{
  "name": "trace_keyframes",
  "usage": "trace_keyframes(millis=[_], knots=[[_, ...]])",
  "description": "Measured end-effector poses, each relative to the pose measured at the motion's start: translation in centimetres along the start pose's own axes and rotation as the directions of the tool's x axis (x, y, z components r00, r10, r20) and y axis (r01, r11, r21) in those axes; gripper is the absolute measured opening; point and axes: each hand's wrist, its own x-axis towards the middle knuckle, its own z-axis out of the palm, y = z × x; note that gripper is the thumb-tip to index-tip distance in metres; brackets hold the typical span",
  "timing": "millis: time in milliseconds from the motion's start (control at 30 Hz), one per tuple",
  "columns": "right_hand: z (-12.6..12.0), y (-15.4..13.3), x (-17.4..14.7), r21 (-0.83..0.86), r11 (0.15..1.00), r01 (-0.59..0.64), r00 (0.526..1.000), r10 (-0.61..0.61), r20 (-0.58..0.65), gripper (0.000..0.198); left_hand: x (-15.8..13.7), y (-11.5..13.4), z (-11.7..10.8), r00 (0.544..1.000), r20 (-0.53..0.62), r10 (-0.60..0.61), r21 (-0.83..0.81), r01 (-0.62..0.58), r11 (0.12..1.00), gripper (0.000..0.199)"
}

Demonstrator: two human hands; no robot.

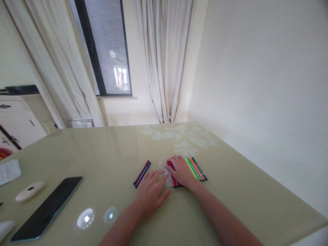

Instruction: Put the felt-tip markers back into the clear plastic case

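A clear plastic case (pixel 168 182) lies on the table with several coloured markers (pixel 196 168) side by side in it: red and purple ones at its left, yellow, green, orange and dark green at its right. My right hand (pixel 181 171) rests over the middle of the row, its fingers bent onto the markers; whether it grips one is hidden. My left hand (pixel 153 187) is just left of the case, fingers apart, with nothing in it. Beyond its knuckles, a brown marker (pixel 141 173) and a blue marker (pixel 143 174) lie close together on the table.
The glossy table (pixel 107 150) reflects ceiling lights. At the left lie a dark tablet-like device (pixel 48 208), a white oval object (pixel 30 191) and a pale sheet (pixel 10 171). A white wall (pixel 261 85) runs along the table's right side, with curtains (pixel 167 58) behind.
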Motion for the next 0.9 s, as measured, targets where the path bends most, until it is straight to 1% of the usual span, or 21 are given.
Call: trace_keyframes(millis=[67, 167, 300, 367, 433, 533, 600, 667, 733, 800, 833, 900], knots=[[0.2, 0.3, 0.2, 0.04, 0.999, -0.007, 1.0, 0.007, -0.007, 0.021, 0.0, 0.8, 0.3, 0.998, 0.046, 0.041, -0.037, -0.04, 0.999, 0.037], [0.4, 0.5, 0.6, 0.112, 0.993, -0.027, 0.999, 0.03, -0.026, 0.017, 0.0, 1.1, 0.5, 0.997, 0.081, 0.019, -0.051, -0.015, 0.999, 0.03], [0.3, 0.6, 1.0, 0.172, 0.984, -0.044, 0.998, 0.053, -0.045, 0.013, 0.0, 0.9, 0.4, 0.997, 0.075, 0.0, -0.059, 0.005, 0.998, 0.033], [0.1, 0.5, 1.0, 0.228, 0.973, -0.046, 0.996, 0.062, -0.062, 0.011, -0.1, 0.9, 0.3, 0.997, 0.077, 0.0, -0.067, 0.005, 0.998, 0.033], [-0.2, 0.5, 1.0, 0.336, 0.939, -0.067, 0.992, 0.1, -0.081, 0.009, -0.1, 0.9, 0.3, 0.996, 0.085, -0.003, -0.073, 0.009, 0.997, 0.031], [-0.6, 0.6, 1.0, 0.504, 0.858, -0.102, 0.969, 0.201, -0.145, 0.011, -0.1, 0.9, 0.4, 0.995, 0.1, -0.008, -0.073, 0.015, 0.997, 0.03], [-0.9, 0.6, 1.0, 0.578, 0.809, -0.107, 0.945, 0.264, -0.195, 0.019, -0.1, 0.8, 0.5, 0.995, 0.102, -0.02, -0.066, 0.027, 0.997, 0.03], [-1.0, 0.6, 0.9, 0.615, 0.781, -0.106, 0.941, 0.279, -0.192, 0.029, -0.1, 0.6, 0.6, 0.995, 0.099, -0.027, -0.063, 0.033, 0.997, 0.03], [-1.1, 0.6, 0.7, 0.616, 0.78, -0.109, 0.954, 0.257, -0.156, 0.037, -0.1, 0.2, 0.6, 0.996, 0.086, -0.014, -0.073, 0.021, 0.997, 0.032], [-1.2, 0.7, 0.7, 0.609, 0.786, -0.11, 0.954, 0.256, -0.157, 0.042, -0.1, -0.4, 0.4, 0.999, 0.037, -0.019, -0.085, 0.022, 0.996, 0.034], [-1.2, 0.8, 0.6, 0.616, 0.779, -0.112, 0.944, 0.277, -0.179, 0.045, 0.0, -0.8, 0.2, 0.999, -0.005, -0.05, -0.083, 0.049, 0.995, 0.034], [-1.4, 1.0, 0.7, 0.662, 0.741, -0.113, 0.911, 0.343, -0.227, 0.048, 0.1, -1.8, -0.3, 0.982, -0.092, -0.166, -0.058, 0.161, 0.985, 0.035]])
